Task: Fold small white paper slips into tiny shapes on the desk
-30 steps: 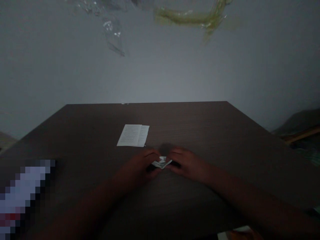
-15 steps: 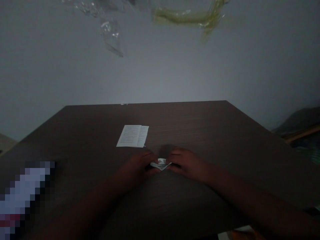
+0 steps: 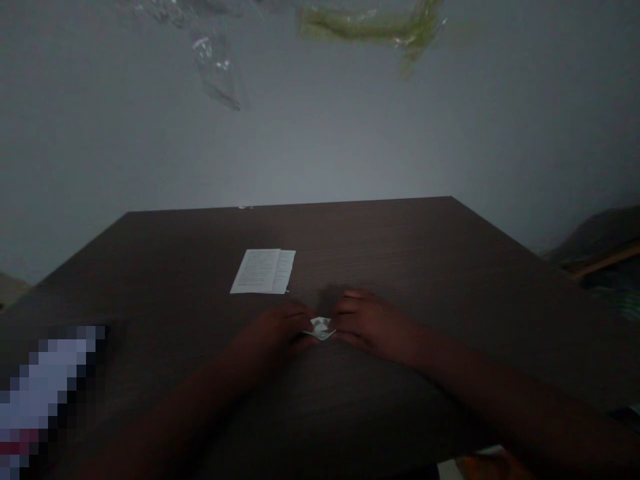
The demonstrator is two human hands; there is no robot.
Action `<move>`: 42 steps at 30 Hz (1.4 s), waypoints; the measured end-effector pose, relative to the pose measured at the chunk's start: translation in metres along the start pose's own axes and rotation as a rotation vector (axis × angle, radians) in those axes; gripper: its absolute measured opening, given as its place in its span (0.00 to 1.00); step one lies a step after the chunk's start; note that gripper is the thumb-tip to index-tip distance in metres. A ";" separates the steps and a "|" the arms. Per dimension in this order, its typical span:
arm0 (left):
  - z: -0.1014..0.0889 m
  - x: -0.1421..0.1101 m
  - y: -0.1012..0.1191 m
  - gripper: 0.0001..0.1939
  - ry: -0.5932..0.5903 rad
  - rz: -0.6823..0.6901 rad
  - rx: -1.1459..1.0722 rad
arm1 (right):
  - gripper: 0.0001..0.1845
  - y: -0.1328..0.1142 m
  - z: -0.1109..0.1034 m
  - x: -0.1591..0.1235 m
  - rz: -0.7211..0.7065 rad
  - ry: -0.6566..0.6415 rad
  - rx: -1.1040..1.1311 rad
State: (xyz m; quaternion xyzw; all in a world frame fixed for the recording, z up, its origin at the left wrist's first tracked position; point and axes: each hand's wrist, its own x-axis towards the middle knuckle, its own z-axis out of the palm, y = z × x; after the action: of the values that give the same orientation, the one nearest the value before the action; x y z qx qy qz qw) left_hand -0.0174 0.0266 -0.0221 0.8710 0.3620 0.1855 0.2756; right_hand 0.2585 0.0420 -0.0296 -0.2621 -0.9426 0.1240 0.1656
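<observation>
A small folded piece of white paper (image 3: 321,328) is held low over the middle of the dark wooden table (image 3: 380,247). My left hand (image 3: 287,327) pinches its left side, and my right hand (image 3: 363,323) pinches its right side. Both hands are closed, with thumbs toward me and fingers beyond the paper. Its ends are hidden in my fingers, and the centre dips to a shallow point facing me. Beyond my left hand lie printed paper sheets (image 3: 260,271), one partly over the other.
A pixelated, blurred-out object (image 3: 47,393) lies on the table at the left. Behind the table rises a pale wall (image 3: 320,147) with yellow tape (image 3: 365,27) and a clear plastic piece (image 3: 217,70) on it. Dark items (image 3: 605,240) stand beyond the right edge.
The folded paper has tilted or bent between my fingers, so its upper face now shows more. My right fingers have closed in nearer to it. The printed sheets stay put.
</observation>
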 end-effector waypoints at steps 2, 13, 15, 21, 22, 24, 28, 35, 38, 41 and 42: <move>-0.001 -0.002 0.000 0.08 0.008 -0.003 0.044 | 0.05 -0.001 -0.002 0.000 0.010 0.003 -0.001; 0.000 -0.002 0.006 0.13 -0.015 0.022 0.014 | 0.08 -0.013 -0.003 -0.002 -0.031 0.045 -0.006; 0.001 -0.002 0.004 0.12 -0.019 0.016 0.038 | 0.08 -0.015 0.000 -0.001 -0.028 0.064 0.019; 0.003 -0.002 0.008 0.11 0.000 0.003 -0.018 | 0.08 -0.016 0.004 -0.001 0.002 0.053 0.075; 0.002 -0.002 0.009 0.12 0.006 0.000 -0.036 | 0.08 -0.016 0.004 -0.001 -0.004 0.051 0.076; 0.001 -0.002 0.010 0.13 0.018 -0.002 -0.056 | 0.08 -0.015 0.004 -0.001 -0.009 0.053 0.072; 0.001 -0.001 0.006 0.12 0.000 0.014 -0.061 | 0.08 -0.015 0.005 0.001 0.006 0.054 0.054; 0.007 0.001 -0.006 0.12 -0.043 0.091 -0.031 | 0.06 -0.018 -0.002 0.002 0.025 0.094 0.260; 0.009 0.001 -0.001 0.12 -0.031 0.078 0.019 | 0.04 -0.017 0.000 0.002 0.104 0.212 0.373; 0.012 0.001 0.006 0.13 -0.016 0.089 0.054 | 0.05 -0.015 0.002 0.004 0.182 0.216 0.364; 0.014 0.001 0.007 0.12 -0.014 0.092 0.057 | 0.05 -0.016 0.001 0.004 0.196 0.189 0.348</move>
State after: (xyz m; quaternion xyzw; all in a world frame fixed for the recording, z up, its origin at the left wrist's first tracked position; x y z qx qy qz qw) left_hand -0.0056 0.0184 -0.0281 0.8955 0.3249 0.1813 0.2443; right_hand 0.2474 0.0313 -0.0246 -0.3304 -0.8573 0.2751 0.2831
